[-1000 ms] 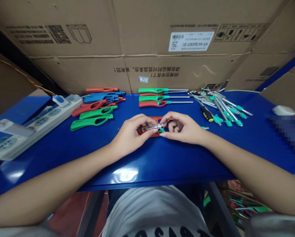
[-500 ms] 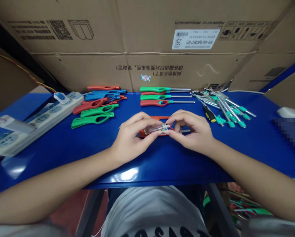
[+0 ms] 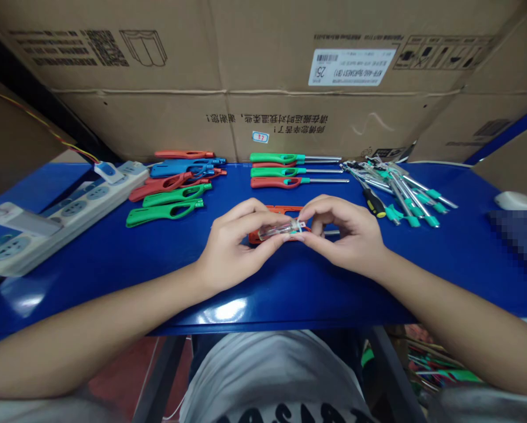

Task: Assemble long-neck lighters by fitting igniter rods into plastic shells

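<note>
Between my two hands lies a small clear lighter fuel tank (image 3: 272, 231), tilted slightly up at its right end. My left hand (image 3: 241, 244) pinches its body between thumb and fingers. At the tank's tip, a small pale fitting (image 3: 300, 225) is pinched by the thumb and forefinger of my right hand (image 3: 345, 235). Just behind and below lies an orange-red lighter casing (image 3: 285, 208) on the table, mostly hidden by my hands. A metal tube (image 3: 332, 233) shows under my right fingers.
Empty-looking coloured lighter casings (image 3: 166, 212) lie left on the blue table (image 3: 263, 294). Lighters with metal tubes (image 3: 276, 172) lie at the back middle. Right are a screwdriver (image 3: 373, 202) and piled metal tubes with green ends (image 3: 406, 194). A power strip (image 3: 82, 208) stands left, cardboard (image 3: 157, 123) behind.
Both hands stay in nearly the same place, still on the fuel tank. A little more of the pale fitting shows between my fingertips. The camera view has shifted slightly.
</note>
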A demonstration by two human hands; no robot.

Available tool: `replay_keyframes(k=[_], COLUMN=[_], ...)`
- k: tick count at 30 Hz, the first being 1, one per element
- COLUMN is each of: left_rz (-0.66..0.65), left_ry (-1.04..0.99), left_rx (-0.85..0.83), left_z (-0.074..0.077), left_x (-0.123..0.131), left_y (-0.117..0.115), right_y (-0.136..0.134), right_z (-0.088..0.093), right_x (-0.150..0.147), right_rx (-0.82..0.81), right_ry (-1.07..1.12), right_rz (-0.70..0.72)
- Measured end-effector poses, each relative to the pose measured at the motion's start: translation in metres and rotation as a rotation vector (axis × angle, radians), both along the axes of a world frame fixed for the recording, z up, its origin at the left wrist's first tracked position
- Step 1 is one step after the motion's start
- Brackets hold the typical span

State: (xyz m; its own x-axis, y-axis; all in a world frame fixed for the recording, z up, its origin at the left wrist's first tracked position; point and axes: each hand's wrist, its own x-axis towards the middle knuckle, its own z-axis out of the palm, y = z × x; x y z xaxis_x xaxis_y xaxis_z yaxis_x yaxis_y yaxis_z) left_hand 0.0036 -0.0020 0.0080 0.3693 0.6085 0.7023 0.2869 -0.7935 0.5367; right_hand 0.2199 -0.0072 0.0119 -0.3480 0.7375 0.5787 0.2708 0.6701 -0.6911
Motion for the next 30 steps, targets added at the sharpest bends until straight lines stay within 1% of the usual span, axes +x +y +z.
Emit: replay_keyframes(k=[3,6,11,14,17,20,24,30], left_rz=[-0.012,-0.009,-0.009,0.013,0.043,0.059,0.055,0.025], left_ry=[-0.014,-0.014,-0.001,0.0,-0.004,-0.004,-0.011,-0.039], left_rx=[-0.017,-0.031,-0.027,0.02,0.063,0.077,0.087,0.091], left_z=[0.0006,0.0008,-0.0002,-0.0002,0.0,0.0,0.0001,0.0001], left_x=[0.0001,-0.0004,-0.0017,-0.0017,-0.0014,-0.001,-0.0005,-0.0004], left_y=[0.0007,0.0011,0.0011,0.0008,0.0007,0.0008,0.001,0.0006], right_y=[0.0006,0.0004,-0.0009,-0.0013,-0.0014,-0.0019,-0.003,-0.0039], right_z=[0.0011,0.0023,0.0041,0.0054,0.0063,0.0074,0.0095,0.0094], right_x=[0.0002,0.0001,-0.0015,-0.0013,0.0,0.0008,0.0009,0.0016], right_rx=[-0.081,-0.154,-0.21,-0.215,-0.204,-0.157,-0.105,-0.155], right_ry=[0.058,0.08,0.075,0.08,0.007,-0.051,-0.059,-0.022], right_rz=[0.032,0.036,0.024,-0.007,-0.007,-0.005,-0.022,-0.014])
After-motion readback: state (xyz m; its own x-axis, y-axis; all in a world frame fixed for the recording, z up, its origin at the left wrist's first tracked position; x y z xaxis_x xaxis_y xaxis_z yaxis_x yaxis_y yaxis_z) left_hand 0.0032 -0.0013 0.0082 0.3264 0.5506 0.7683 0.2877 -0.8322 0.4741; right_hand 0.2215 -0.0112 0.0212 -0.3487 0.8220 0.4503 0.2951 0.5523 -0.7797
